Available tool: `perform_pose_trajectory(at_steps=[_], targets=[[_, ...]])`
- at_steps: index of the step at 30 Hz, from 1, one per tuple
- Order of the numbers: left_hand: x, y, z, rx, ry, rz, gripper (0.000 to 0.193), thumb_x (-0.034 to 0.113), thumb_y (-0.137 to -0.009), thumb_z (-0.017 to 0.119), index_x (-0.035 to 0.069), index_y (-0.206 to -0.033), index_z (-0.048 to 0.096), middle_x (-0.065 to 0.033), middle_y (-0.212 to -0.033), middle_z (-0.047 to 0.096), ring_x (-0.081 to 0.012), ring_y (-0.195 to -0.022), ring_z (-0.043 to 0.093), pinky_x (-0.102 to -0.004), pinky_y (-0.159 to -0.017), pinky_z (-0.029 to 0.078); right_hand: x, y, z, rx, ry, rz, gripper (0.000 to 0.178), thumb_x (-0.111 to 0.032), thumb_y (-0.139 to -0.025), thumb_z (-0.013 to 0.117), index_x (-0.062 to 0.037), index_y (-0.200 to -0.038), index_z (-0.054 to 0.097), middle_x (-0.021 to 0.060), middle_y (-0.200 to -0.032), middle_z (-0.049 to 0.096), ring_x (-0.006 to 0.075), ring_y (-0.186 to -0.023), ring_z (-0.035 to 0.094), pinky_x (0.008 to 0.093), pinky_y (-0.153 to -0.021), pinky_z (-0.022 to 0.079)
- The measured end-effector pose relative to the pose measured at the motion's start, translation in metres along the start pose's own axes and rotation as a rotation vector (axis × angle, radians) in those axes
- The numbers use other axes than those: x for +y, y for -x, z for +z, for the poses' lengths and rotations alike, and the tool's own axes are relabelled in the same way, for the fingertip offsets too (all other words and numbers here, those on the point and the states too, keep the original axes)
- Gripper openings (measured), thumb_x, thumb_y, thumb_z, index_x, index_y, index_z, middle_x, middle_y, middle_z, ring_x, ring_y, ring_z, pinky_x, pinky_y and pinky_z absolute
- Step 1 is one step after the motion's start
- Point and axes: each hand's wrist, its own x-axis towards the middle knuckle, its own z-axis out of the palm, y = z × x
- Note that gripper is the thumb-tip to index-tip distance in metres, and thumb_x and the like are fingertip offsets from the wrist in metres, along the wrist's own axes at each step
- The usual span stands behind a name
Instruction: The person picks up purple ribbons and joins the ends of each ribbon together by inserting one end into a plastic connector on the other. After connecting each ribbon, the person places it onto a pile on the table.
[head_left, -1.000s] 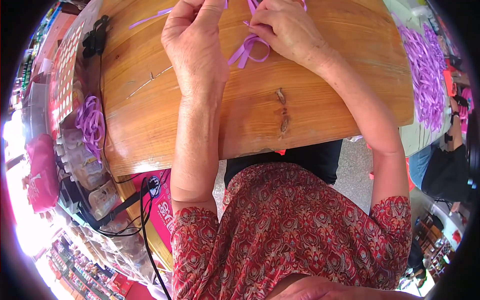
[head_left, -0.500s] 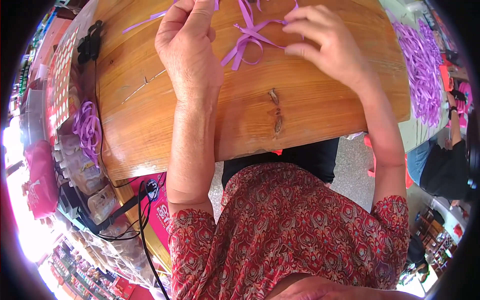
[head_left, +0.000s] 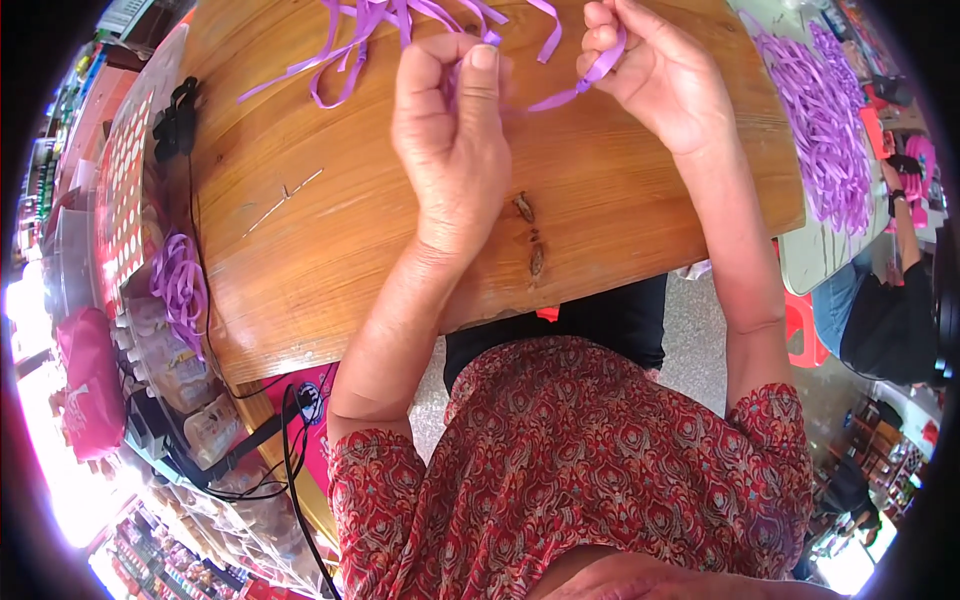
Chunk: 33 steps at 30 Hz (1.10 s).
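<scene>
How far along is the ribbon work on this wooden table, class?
Done: a large heap of purple ribbon pieces lies on the neighbouring table at right. In hand: the right hand pinches a purple ribbon strip, while the left hand is raised beside it. Left: loose ribbon strands lie on the wooden table.

Below my left hand [head_left: 452, 140] and right hand [head_left: 655, 80] the wooden table [head_left: 330, 250] lies bare down to its near edge, so I can pull either one straight back. Just above my hands loose purple ribbon strips [head_left: 380, 25] sprawl across the way forward. Far to my left a black clip [head_left: 176, 120] sits near the table's edge. Right of my right hand a heap of purple ribbons [head_left: 825, 120] fills the neighbouring surface.
</scene>
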Motion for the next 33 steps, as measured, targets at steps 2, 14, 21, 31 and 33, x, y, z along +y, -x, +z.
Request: perform_pose_trajectory(at_steps=[2,14,21,31,33], targets=[[-0.009,0.003,0.006,0.001,-0.14,0.041,0.003,0.005,-0.094,0.048,0.004,-0.093,0.047,-0.0023,-0.083,0.058,-0.005,-0.076,0.052,-0.02,-0.07,0.045,0.005,-0.001,0.007,-0.067,-0.209,0.04,0.018,-0.013,-0.092,0.052,-0.0028,-0.105,0.058,0.0073,-0.087,0.062,0.0158,-0.077,0.056,0.0278,-0.073,0.045],[-0.005,0.002,0.004,0.079,0.047,-0.164,0.004,0.01,-0.096,0.047,0.007,-0.096,0.045,0.0024,-0.08,0.047,-0.0023,-0.069,0.041,-0.0172,-0.06,0.038,-0.015,0.01,0.006,0.22,1.187,-0.286,0.012,-0.01,-0.087,0.06,0.0008,-0.09,0.065,0.0101,-0.09,0.065,0.0176,-0.083,0.06,0.0287,-0.076,0.047],[-0.005,0.006,0.005,-0.009,-0.166,-0.027,0.005,0.007,-0.094,0.05,0.004,-0.092,0.046,0.0035,-0.07,0.048,-0.0023,-0.061,0.041,-0.0168,-0.055,0.038,0.019,-0.013,0.007,-0.433,1.446,-1.343,0.018,-0.012,-0.078,0.068,-0.0047,-0.093,0.065,0.0091,-0.095,0.064,0.0209,-0.089,0.06,0.0341,-0.08,0.046],[-0.003,-0.002,-0.003,0.095,-0.198,-0.059,0.008,0.008,-0.092,0.054,0.006,-0.086,0.049,0.004,-0.072,0.05,-0.0027,-0.061,0.043,-0.0168,-0.053,0.038,0.003,0.021,0.003,-0.267,1.592,-0.804,0.015,-0.003,-0.075,0.069,-0.0019,-0.089,0.066,0.0068,-0.083,0.064,0.0179,-0.078,0.059,0.0301,-0.069,0.046],[0.003,-0.009,-0.01,0.143,-0.085,-0.091,0.009,0.009,-0.092,0.055,0.006,-0.085,0.05,0.0046,-0.072,0.05,-0.0024,-0.06,0.042,-0.0162,-0.053,0.036,-0.008,0.027,-0.006,-0.22,1.499,-0.711,0.018,0.007,-0.076,0.065,0.0012,-0.093,0.065,0.0075,-0.091,0.062,0.0147,-0.082,0.058,0.0266,-0.07,0.046]])
